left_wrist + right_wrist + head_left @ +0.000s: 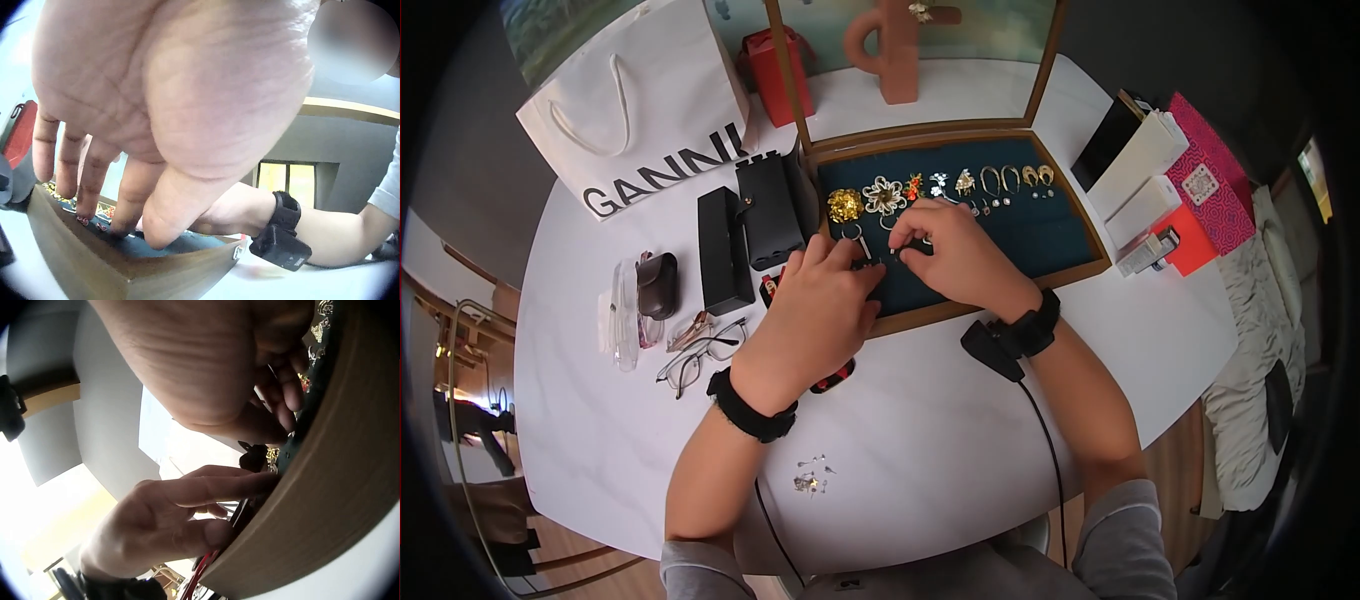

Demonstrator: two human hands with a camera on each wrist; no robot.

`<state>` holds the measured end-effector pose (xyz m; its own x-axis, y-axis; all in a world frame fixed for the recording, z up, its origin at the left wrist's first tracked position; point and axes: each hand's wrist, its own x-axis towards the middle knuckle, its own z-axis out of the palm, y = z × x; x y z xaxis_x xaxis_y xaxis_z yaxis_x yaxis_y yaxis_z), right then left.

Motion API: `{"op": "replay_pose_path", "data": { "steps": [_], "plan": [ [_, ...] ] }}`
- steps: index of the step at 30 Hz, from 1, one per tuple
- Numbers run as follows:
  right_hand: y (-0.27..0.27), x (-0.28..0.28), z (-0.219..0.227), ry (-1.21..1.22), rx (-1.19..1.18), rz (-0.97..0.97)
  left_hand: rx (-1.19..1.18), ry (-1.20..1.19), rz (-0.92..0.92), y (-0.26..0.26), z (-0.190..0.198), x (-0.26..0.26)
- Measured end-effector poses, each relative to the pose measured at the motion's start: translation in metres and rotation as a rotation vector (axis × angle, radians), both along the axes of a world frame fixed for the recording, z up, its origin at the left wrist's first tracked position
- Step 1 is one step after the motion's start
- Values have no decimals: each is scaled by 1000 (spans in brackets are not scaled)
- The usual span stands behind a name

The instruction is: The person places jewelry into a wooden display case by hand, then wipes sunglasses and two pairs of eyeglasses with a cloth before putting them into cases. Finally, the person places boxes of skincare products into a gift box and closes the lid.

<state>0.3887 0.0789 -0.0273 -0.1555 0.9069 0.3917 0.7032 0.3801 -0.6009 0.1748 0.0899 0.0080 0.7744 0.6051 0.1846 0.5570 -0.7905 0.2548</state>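
Note:
The left hand (810, 310) reaches over the near left corner of a wooden display case (990, 295), fingers mostly straight, fingertips down at the dark teal lining (1050, 235). Beside it, the right hand (960, 255) bends its thumb and index finger round a tiny silver piece (892, 251), whose shape is unclear. Earrings and brooches lie in rows above the hands, among them a gold flower (844, 206) and a pearly flower (885, 196). In the left wrist view the left palm (169, 81) hides part of the case; the right wrist view shows the right hand (206, 369) close above the lining.
Small studs (808, 483) lie on the white table near its front edge. Glasses (700, 355), a brown case (657, 285) and black boxes (722, 250) stand left, with a white paper bag (640, 120) behind. Boxes (1150, 160) stand at the right. The case's glass lid is raised.

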Motion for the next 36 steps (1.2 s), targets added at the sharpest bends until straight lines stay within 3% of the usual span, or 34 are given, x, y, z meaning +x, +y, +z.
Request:
{"op": "replay_pose_path", "data": {
  "steps": [7, 31, 36],
  "plan": [
    [1, -2, -2, 51, -82, 19, 9, 15, -1, -1, 1, -1],
    [-1, 1, -1, -106, 3, 64, 43, 17, -17, 1, -3, 1],
    [-1, 1, -1, -92, -7, 56, 155, -9, 1, 1, -14, 3]
  ]
}}
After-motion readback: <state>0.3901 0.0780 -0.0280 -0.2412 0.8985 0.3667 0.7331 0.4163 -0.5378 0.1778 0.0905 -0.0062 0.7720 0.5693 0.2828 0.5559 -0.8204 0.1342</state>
